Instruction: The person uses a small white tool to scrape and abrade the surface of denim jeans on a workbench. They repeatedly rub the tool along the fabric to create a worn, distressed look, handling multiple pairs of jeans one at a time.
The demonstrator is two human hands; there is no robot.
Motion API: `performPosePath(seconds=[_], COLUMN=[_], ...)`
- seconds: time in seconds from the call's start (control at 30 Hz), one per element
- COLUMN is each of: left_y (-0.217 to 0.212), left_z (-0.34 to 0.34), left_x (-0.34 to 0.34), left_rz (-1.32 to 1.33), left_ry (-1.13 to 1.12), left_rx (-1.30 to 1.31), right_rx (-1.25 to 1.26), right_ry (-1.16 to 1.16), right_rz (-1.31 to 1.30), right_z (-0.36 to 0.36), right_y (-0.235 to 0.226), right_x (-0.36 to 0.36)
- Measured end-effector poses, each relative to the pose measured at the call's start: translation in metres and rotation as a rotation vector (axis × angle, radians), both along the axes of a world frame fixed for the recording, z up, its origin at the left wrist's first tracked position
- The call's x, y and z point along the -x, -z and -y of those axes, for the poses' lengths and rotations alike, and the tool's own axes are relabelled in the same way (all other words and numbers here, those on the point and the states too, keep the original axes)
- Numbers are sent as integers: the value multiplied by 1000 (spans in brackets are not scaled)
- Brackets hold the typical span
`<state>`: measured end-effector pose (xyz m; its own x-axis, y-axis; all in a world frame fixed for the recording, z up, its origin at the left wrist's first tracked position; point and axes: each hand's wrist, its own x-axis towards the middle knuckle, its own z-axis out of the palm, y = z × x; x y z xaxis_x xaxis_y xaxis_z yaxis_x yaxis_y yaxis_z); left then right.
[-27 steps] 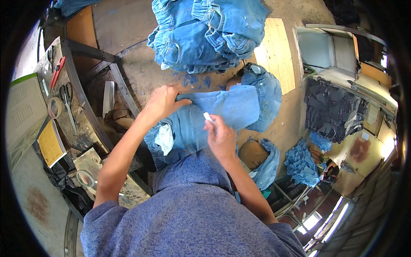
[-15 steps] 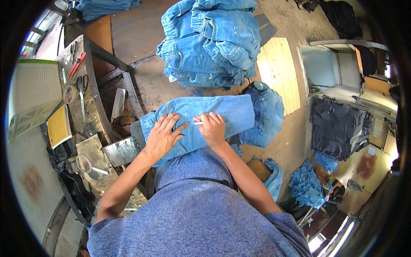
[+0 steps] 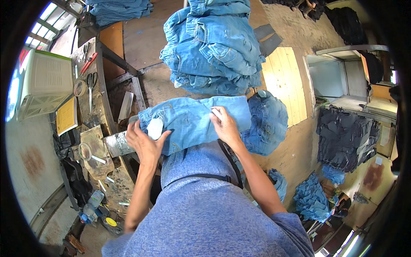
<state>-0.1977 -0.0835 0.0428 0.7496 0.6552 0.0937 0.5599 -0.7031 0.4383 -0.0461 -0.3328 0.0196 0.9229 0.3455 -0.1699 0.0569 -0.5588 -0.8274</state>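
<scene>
A folded pair of light blue denim trousers [image 3: 192, 122] lies across in front of my waist, its elastic waistband on the left. Over the waistband end is my left hand [image 3: 147, 143], thumb and fingers spread apart at the cloth's near-left edge. A white rounded piece [image 3: 155, 127] shows on the denim between that thumb and the fingers; whether it is a pocket lining or a loose piece, I cannot tell. Above the right part of the trousers, my right hand [image 3: 225, 127] is closed around a white chalk stick [image 3: 217, 114].
A tall stack of denim trousers [image 3: 214, 51] stands beyond, with a rolled denim bundle [image 3: 267, 122] at the right. On the left bench lie black-handled scissors [image 3: 90, 92], a red cutter [image 3: 88, 63], tape rolls [image 3: 80, 88] and several white sticks. Dark cloth pieces [image 3: 346, 135] hang at far right.
My left hand has moved left and down from the middle of the denim to its waistband end, uncovering the white piece. My right hand has lifted slightly to the right with the chalk stick.
</scene>
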Motion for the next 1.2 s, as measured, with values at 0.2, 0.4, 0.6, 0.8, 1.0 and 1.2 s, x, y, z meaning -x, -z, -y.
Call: performPosePath(seconds=[0.2, 0.4, 0.6, 0.8, 1.0, 1.2], left_y=[10, -1, -7, -8, -5, -3], left_z=[3, 6, 16, 41, 41, 38], left_x=[25, 10, -27, -31, -25, -23], left_rz=[-238, 67, -32, -23, -27, -75], left_ry=[59, -406, -274, -171, -144, -98], left_rx=[167, 1855, 1894, 1823, 1686, 1680], right_rx=[-1, -143, -219, -170, -174, -263], right_ry=[-62, -81, -87, -41, -6, 80], right_rz=[-157, -323, -496, -742, -819, -975], right_z=[22, 9, -8, -22, -27, -22], right_y=[-26, -30, -34, -45, -51, -45], right_x=[10, 19, 17, 26, 36, 42])
